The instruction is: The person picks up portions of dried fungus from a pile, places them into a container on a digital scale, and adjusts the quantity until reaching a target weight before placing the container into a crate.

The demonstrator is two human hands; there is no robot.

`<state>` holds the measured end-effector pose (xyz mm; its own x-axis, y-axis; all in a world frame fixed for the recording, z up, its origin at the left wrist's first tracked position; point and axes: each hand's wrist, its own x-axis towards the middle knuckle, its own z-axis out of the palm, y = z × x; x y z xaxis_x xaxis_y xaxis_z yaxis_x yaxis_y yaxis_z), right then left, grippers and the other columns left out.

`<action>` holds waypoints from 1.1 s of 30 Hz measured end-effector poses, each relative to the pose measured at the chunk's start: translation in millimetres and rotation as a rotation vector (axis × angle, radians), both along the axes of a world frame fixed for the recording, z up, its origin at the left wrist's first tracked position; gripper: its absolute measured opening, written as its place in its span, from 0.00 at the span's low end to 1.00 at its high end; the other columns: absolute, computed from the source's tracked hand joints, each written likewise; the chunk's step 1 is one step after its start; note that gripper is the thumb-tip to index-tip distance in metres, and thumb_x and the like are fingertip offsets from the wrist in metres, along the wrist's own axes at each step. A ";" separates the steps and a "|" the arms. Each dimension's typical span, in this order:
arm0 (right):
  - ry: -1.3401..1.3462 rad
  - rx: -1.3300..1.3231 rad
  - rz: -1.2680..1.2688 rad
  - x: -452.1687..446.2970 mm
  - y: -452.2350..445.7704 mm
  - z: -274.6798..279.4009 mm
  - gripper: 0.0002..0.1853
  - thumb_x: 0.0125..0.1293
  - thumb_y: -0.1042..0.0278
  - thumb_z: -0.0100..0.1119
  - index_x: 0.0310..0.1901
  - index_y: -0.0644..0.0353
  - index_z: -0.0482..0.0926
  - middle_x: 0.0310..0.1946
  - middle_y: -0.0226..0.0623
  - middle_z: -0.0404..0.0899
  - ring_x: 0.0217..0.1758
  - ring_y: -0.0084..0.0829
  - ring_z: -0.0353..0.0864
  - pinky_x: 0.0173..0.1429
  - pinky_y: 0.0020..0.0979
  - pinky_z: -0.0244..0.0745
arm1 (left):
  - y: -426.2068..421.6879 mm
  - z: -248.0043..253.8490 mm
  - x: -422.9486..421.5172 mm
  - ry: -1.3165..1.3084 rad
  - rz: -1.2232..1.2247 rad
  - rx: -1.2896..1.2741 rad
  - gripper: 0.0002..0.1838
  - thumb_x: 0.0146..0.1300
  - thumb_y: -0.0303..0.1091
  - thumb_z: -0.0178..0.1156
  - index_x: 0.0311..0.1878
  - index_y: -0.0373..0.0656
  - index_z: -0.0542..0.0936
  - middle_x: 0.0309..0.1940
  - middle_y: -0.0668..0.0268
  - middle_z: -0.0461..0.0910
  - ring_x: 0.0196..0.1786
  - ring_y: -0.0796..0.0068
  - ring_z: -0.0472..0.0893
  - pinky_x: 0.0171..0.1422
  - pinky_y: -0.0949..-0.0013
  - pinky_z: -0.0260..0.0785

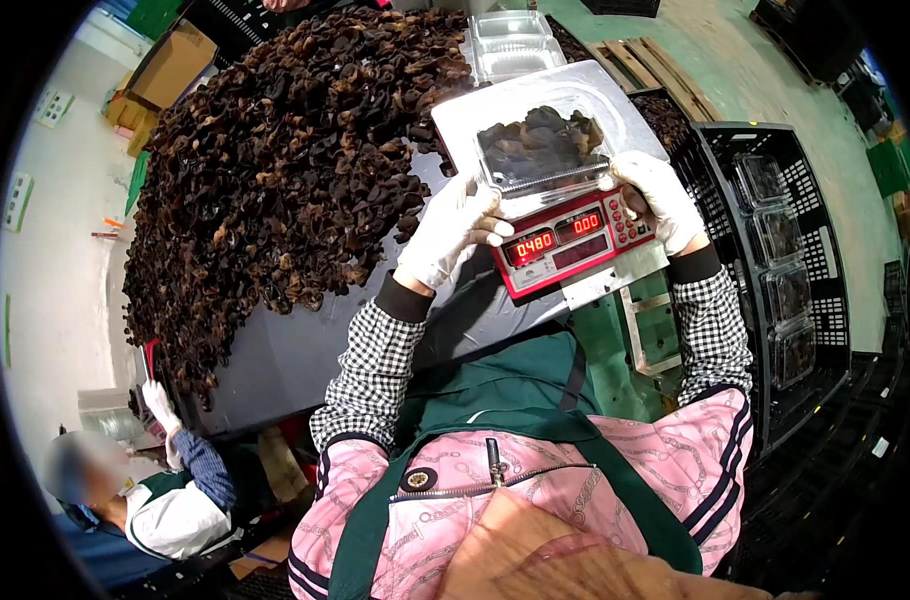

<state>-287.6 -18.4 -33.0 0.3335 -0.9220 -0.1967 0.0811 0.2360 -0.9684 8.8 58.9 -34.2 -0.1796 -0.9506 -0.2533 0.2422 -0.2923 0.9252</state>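
Note:
A clear plastic box (541,182) of dark wood ear mushrooms (543,140) rests on the metal pan (623,100) of a digital scale. The scale's red front panel (565,243) reads 0.480 and 0.00. My left hand (450,232), in a white glove, grips the box's near left corner with bent fingers. At the near right corner my gloved right hand (658,195) closes on the rim. A dark piece, apparently a mushroom (635,200), shows under its curled fingers.
A large heap of wood ear mushrooms (275,150) covers much of the grey table (285,350). Empty clear boxes (515,45) stand behind the scale. On the right, a black crate (830,250) holds several filled boxes (780,235). Another gloved person (180,500) is at lower left.

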 end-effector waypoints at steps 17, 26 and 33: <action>-0.303 0.093 -0.237 0.3 78.4 -0.2 0.20 0.72 0.48 0.64 0.33 0.58 0.81 0.19 0.23 0.74 0.15 0.15 0.67 0.18 0.22 0.60 | 31.4 20.5 -94.6 -0.015 0.235 -0.329 0.27 0.74 0.28 0.56 0.74 0.34 0.64 0.39 0.63 0.81 0.37 0.71 0.86 0.40 0.74 0.78; -0.134 0.086 -0.971 -183.0 87.7 22.5 0.21 0.66 0.47 0.70 0.24 0.50 0.75 0.12 0.24 0.67 0.11 0.21 0.61 0.18 0.25 0.52 | 42.3 17.1 -92.1 -0.189 -0.072 -0.309 0.35 0.79 0.40 0.54 0.80 0.33 0.54 0.56 0.46 0.82 0.47 0.69 0.87 0.49 0.72 0.80; -0.079 0.361 -0.727 -278.3 13.0 -74.8 0.15 0.68 0.46 0.66 0.36 0.46 0.76 0.19 0.22 0.63 0.17 0.19 0.58 0.21 0.26 0.49 | 62.2 8.9 27.9 -0.267 0.473 -0.196 0.27 0.76 0.36 0.57 0.74 0.38 0.69 0.50 0.60 0.84 0.40 0.79 0.82 0.45 0.77 0.74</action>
